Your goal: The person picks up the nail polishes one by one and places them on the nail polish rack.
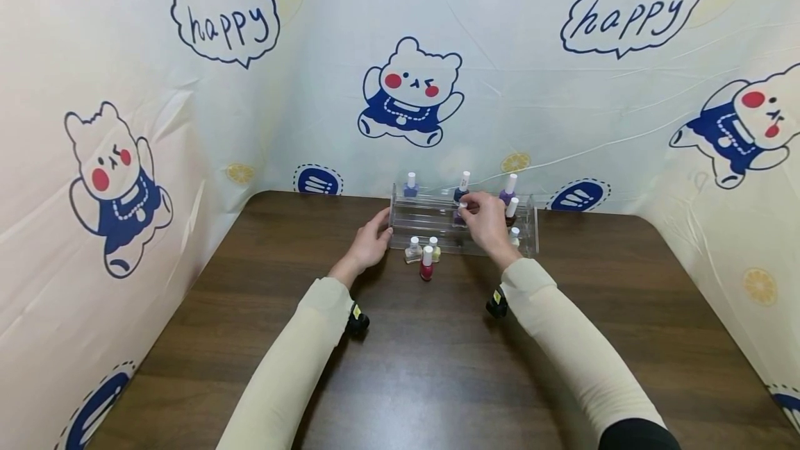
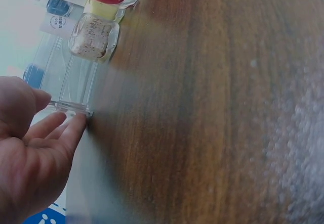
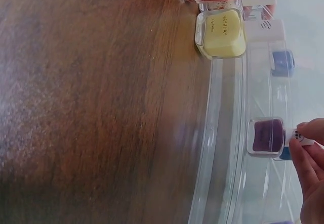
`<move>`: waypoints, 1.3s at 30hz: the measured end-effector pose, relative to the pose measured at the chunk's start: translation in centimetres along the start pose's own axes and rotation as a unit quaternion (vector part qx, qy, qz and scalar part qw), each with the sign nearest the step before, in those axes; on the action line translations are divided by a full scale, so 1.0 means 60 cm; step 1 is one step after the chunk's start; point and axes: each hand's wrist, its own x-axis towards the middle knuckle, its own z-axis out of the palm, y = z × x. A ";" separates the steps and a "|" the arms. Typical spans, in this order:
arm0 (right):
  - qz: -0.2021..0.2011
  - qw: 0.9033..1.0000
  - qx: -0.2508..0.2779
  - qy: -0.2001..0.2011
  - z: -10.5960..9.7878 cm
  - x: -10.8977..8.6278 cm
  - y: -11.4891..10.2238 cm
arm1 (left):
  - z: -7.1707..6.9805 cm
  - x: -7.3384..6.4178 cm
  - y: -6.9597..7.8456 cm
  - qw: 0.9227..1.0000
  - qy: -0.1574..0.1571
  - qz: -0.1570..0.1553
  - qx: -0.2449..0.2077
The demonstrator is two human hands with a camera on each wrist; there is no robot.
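Observation:
In my right hand (image 1: 489, 222), thumb and fingertips pinch the white cap of a dark purple nail polish bottle (image 3: 268, 136), upright at the middle tier of a clear stepped display rack (image 1: 431, 217). The left hand (image 1: 370, 240) is at the rack's left end, its fairly straight fingertips (image 2: 76, 125) touching the end. Before the rack stand a red nail polish (image 1: 426, 269), a pale yellow one (image 3: 223, 33) and a clear one with flecks (image 2: 94, 37).
On the back tier are a blue-violet bottle (image 1: 410, 187), a dark blue one (image 1: 461, 193) and a purple one (image 1: 507, 194). A dark bottle (image 1: 511, 214) and a pale one (image 1: 514, 237) stand at the rack's right side. Printed cloth (image 1: 525, 110) hangs behind the wooden table (image 1: 412, 367).

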 end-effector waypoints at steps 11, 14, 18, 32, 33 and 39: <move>0.004 1.000 0.004 -0.008 -0.002 -0.001 -0.002 | 0.001 0.004 -0.003 1.000 -0.003 -0.009 0.006; 0.010 1.000 0.005 -0.019 -0.007 -0.003 -0.006 | 0.000 0.005 -0.003 1.000 -0.004 -0.009 0.005; 0.010 1.000 0.006 -0.026 -0.017 -0.005 -0.013 | -0.001 0.006 -0.003 1.000 -0.004 -0.006 0.007; -0.005 0.999 0.011 -0.045 -0.039 -0.011 -0.019 | -0.001 0.003 -0.002 1.000 0.001 0.006 0.007; -0.006 0.999 0.010 -0.046 -0.040 -0.013 -0.019 | -0.001 0.002 -0.002 1.000 0.001 0.006 0.008; -0.019 0.999 0.012 -0.043 -0.046 -0.023 -0.019 | 0.000 0.001 0.001 1.000 0.000 0.001 0.007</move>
